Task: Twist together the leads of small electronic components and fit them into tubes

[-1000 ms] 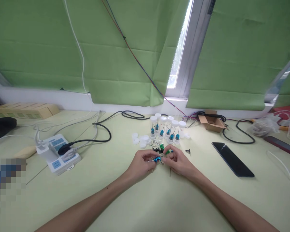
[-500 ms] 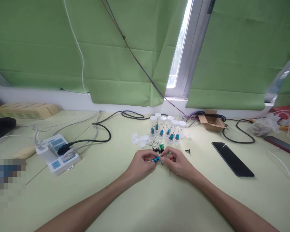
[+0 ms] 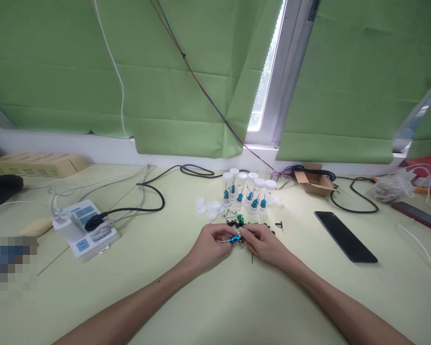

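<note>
One small blue piece [image 3: 234, 238] is held above the table [image 3: 165, 297], pinched between the thumb and fingers of the left hand [image 3: 215, 243]; its thin metal shaft [image 3: 222, 241] points back toward the palm, the tip hard to make out. The right hand [image 3: 261, 240] has thumb and fingertips drawn close together at the blue piece's other end, and whether they grip something tiny cannot be told. Below that hand a thin dark rod [image 3: 252, 258] pokes out, its upper part hidden. Just beyond the fingers lie black and green bits [image 3: 240, 218], some partly covered and too small to identify. Farther back, clear tubes [image 3: 240, 189] with white caps [image 3: 243, 177] overlap one another. At the left edge, a black object [image 3: 3, 186] is cut off, and a pixelated patch [image 3: 9, 268] masks what lies there.
</note>
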A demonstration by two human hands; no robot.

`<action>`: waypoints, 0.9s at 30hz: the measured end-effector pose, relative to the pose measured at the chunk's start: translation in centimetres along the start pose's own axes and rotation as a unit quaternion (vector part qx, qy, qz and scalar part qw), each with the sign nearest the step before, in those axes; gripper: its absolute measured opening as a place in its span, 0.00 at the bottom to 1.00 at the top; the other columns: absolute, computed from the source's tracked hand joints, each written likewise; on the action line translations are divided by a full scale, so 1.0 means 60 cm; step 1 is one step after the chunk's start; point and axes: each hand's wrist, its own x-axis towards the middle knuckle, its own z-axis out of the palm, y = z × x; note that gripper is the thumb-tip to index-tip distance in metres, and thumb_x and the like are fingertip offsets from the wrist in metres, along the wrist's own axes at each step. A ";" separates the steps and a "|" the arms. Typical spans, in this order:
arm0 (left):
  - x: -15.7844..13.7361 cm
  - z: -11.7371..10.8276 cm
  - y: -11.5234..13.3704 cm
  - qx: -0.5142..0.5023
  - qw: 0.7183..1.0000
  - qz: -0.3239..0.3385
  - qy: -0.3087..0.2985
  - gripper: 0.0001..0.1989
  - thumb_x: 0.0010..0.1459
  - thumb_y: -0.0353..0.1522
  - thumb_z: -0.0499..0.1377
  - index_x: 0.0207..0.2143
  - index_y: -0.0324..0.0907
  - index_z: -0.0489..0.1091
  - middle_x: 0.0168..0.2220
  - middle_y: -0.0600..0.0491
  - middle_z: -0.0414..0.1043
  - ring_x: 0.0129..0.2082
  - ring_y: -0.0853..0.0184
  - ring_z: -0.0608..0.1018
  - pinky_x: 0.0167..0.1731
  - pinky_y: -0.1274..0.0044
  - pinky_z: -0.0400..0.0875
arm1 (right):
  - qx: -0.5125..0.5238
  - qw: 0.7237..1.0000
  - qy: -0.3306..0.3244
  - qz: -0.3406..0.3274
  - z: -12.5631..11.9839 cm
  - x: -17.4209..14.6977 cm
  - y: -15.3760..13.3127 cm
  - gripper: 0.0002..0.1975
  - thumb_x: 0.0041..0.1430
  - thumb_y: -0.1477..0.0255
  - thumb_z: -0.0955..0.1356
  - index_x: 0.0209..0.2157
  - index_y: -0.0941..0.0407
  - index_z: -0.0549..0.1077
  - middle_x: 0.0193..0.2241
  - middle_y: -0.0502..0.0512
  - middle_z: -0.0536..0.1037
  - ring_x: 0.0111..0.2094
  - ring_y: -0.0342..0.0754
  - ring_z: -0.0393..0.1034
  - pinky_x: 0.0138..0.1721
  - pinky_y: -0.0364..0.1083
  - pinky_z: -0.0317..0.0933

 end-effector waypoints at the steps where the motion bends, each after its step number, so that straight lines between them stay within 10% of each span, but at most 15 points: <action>1: 0.000 0.000 0.000 -0.007 1.000 0.001 -0.001 0.14 0.39 0.22 0.56 0.31 0.37 0.75 0.19 0.58 0.66 0.17 0.75 0.65 0.18 0.81 0.59 | -0.002 1.000 -0.005 0.003 0.000 0.000 0.000 0.22 0.67 0.57 0.60 0.22 0.55 0.58 0.13 0.42 0.57 0.15 0.39 0.48 0.19 0.41 0.43; 27: 0.003 -0.002 -0.003 -0.027 0.999 0.014 -0.009 0.09 0.45 0.25 0.59 0.32 0.37 0.74 0.18 0.58 0.65 0.16 0.74 0.66 0.17 0.80 0.59 | 0.023 0.999 -0.044 -0.005 -0.005 -0.005 -0.006 0.09 0.62 0.64 0.66 0.37 0.54 0.65 0.16 0.39 0.55 0.19 0.39 0.45 0.19 0.40 0.41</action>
